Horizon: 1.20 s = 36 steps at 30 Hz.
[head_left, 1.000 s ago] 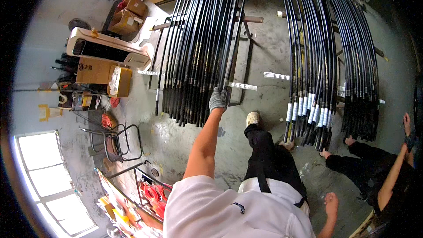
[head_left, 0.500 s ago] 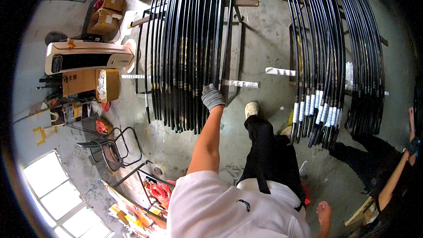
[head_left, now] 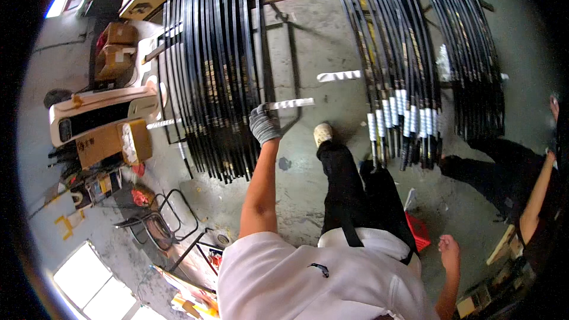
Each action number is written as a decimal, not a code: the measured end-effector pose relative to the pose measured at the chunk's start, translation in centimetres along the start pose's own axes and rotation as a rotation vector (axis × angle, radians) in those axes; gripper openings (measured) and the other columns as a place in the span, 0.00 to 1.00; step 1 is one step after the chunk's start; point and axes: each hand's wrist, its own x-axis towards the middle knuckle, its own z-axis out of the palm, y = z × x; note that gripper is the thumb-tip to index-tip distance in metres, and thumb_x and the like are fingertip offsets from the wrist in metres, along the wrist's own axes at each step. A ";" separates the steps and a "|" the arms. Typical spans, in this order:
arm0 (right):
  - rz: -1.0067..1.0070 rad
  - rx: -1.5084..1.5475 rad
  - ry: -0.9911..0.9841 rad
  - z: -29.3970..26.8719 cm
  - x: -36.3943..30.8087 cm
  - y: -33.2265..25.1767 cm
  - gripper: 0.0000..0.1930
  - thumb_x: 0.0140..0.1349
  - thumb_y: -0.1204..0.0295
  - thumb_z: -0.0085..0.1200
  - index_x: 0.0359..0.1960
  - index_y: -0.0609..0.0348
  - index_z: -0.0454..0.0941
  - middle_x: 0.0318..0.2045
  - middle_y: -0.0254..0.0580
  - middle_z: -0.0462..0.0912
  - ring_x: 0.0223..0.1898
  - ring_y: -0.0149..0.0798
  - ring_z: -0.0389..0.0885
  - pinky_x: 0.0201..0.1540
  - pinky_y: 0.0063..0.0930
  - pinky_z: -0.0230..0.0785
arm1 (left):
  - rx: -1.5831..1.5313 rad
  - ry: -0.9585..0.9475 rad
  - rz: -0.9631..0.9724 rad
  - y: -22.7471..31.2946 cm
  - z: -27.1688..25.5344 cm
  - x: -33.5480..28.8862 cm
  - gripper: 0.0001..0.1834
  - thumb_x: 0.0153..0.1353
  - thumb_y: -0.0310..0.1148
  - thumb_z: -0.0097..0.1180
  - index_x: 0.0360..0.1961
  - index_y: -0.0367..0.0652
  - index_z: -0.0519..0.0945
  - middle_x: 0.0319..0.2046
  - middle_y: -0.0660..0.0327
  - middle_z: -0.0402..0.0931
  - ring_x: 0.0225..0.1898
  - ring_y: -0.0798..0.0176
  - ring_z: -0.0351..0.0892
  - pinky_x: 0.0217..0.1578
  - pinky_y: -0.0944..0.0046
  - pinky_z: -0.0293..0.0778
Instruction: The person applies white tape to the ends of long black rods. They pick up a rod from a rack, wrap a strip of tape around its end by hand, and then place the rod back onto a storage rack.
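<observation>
My left hand point(head_left: 264, 124), in a grey glove, is at the right edge of a rack of long black poles point(head_left: 216, 83). Its fingers are curled round the outermost pole near its lower end; the grip is partly hidden by the back of the hand. A white spiral-wrapped strip point(head_left: 291, 104) sticks out to the right just beside the glove. Away from the rack, at the lower right, my bare right hand point(head_left: 449, 250) hangs at my side, its fingers loosely curled with nothing visible in them.
To the right lie more black poles point(head_left: 397, 53), several with white-wrapped ends point(head_left: 409, 120), and another bundle point(head_left: 474, 65) beyond. Another person's arm point(head_left: 536, 201) shows at the far right. Cardboard boxes point(head_left: 115, 59), a chair point(head_left: 157, 219) and a red basket point(head_left: 418, 231) stand around.
The view has swung, so racks and poles appear farther left. My left hand stays by the outermost pole. My right hand has risen slightly. A red basket now shows more fully beside my leg.
</observation>
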 end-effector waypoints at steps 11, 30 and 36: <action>0.039 0.077 -0.036 0.0 0.1 7.9 0.07 0.59 0.77 0.46 0.38 0.62 0.72 0.27 0.39 0.76 0.28 0.30 0.74 0.30 0.23 0.71 | -0.976 -0.928 -0.369 13.6 18.5 -20.6 0.24 0.50 0.40 0.62 0.44 0.38 0.71 0.37 0.56 0.75 0.37 0.61 0.72 0.39 0.63 0.69; -0.735 -0.060 0.026 -5.9 4.5 -9.5 0.08 0.56 0.74 0.48 0.37 0.62 0.74 0.33 0.49 0.78 0.34 0.49 0.76 0.38 0.36 0.67 | -1.743 -0.550 -0.348 30.6 -17.9 -20.4 0.13 0.63 0.34 0.46 0.48 0.44 0.71 0.23 0.71 0.64 0.24 0.76 0.62 0.24 0.74 0.62; -1.056 0.211 0.050 -10.2 -0.7 -18.9 0.06 0.57 0.76 0.48 0.35 0.63 0.75 0.28 0.44 0.77 0.31 0.41 0.78 0.33 0.30 0.68 | -1.856 -0.722 -0.362 34.7 -28.1 -22.8 0.13 0.58 0.26 0.50 0.44 0.49 0.68 0.26 0.68 0.69 0.19 0.75 0.66 0.16 0.74 0.63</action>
